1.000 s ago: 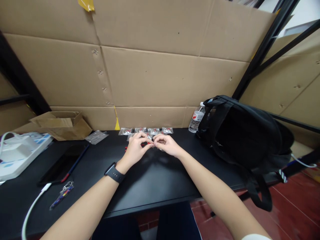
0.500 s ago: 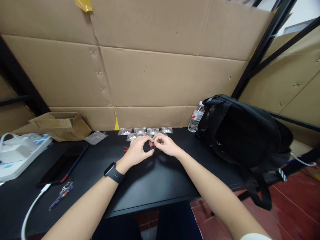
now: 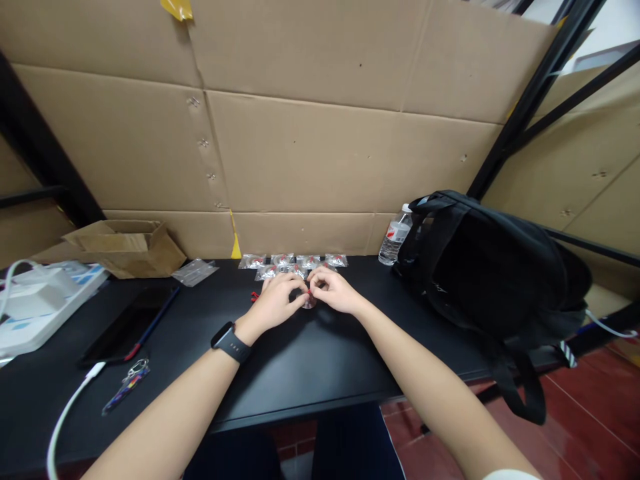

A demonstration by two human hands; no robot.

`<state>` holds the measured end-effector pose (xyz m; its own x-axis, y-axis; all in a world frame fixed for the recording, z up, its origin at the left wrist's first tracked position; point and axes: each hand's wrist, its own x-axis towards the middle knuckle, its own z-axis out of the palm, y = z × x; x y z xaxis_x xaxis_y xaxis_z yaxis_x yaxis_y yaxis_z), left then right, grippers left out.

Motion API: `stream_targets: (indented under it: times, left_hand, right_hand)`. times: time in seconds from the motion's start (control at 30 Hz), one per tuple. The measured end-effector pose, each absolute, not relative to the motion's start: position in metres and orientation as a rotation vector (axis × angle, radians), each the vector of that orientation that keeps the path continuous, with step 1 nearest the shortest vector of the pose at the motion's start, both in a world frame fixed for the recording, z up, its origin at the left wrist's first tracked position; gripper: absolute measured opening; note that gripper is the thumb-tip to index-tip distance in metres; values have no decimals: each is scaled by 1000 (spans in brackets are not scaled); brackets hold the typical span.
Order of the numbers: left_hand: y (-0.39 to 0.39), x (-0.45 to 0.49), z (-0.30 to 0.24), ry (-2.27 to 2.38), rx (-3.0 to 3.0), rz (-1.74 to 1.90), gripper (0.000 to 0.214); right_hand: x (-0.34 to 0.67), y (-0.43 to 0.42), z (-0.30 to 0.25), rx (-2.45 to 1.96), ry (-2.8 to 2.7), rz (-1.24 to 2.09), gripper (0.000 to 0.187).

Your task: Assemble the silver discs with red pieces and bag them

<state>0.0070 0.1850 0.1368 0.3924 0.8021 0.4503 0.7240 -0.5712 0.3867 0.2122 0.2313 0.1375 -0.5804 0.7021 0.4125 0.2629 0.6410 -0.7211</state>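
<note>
My left hand (image 3: pixel 277 300), with a dark watch on its wrist, has thumb and index finger closed at a small shiny, clear piece with a red part (image 3: pixel 310 303). From the other side my right hand (image 3: pixel 333 289) pinches the red part at the top of the same piece. Fingers cover much of it, so its exact kind does not show. Just behind both hands lie several small clear plastic packets (image 3: pixel 283 259) with red and silvery contents. A loose red bit (image 3: pixel 255 297) rests on the black table beside my left hand.
Left on the table (image 3: pixel 310 373) are an open cardboard box (image 3: pixel 135 253), a flat clear bag (image 3: pixel 195 272), a phone (image 3: pixel 125 327), a keychain (image 3: pixel 126 387) and a power strip (image 3: pixel 50 307). A water bottle (image 3: pixel 395 237) and black backpack (image 3: pixel 490 267) stand right.
The fingertips of both hands have come closer together around the small piece, and its shiny lower part now shows beneath them. The whole view has shifted slightly.
</note>
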Motion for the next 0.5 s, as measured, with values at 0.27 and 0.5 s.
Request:
stream_targets:
  times: [0.27,0.5]
  left_hand:
    - [189,-4,137,1458,2587,798,17]
    - [192,-8,132,1441,2567,741,17]
  right_hand:
    - [219,236,138,-785,-2249,604,11]
    - [220,237,138,-829,-2341,533,13]
